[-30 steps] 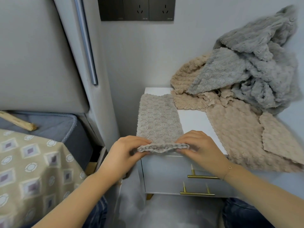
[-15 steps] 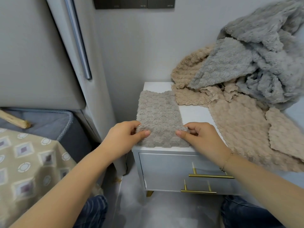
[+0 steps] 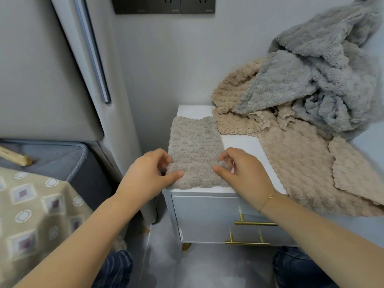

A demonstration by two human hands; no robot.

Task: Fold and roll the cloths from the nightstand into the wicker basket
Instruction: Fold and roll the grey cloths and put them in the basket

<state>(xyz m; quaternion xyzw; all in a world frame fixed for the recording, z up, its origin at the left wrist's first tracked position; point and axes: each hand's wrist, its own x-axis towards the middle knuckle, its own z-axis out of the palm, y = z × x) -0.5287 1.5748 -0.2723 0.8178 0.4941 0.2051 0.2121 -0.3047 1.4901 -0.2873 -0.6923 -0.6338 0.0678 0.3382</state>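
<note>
Both hands are on the folded taupe cloth point(image 3: 195, 150), which lies flat along the left side of the white nightstand point(image 3: 239, 142), its near edge right at the front lip. The left hand point(image 3: 145, 177) pinches the cloth's left edge, thumb on top, fingers curled; the right hand point(image 3: 243, 173) pinches the right edge the same way, a thin bracelet point(image 3: 268, 199) at its wrist. Just beside the folded cloth, beige cloths point(image 3: 301, 167) sprawl over the right of the top, with a grey cloth point(image 3: 324, 80) heaped on them against the wall. Brass drawer handles point(image 3: 249, 233) below; a patterned bedcover point(image 3: 31, 204) sits far left.
</note>
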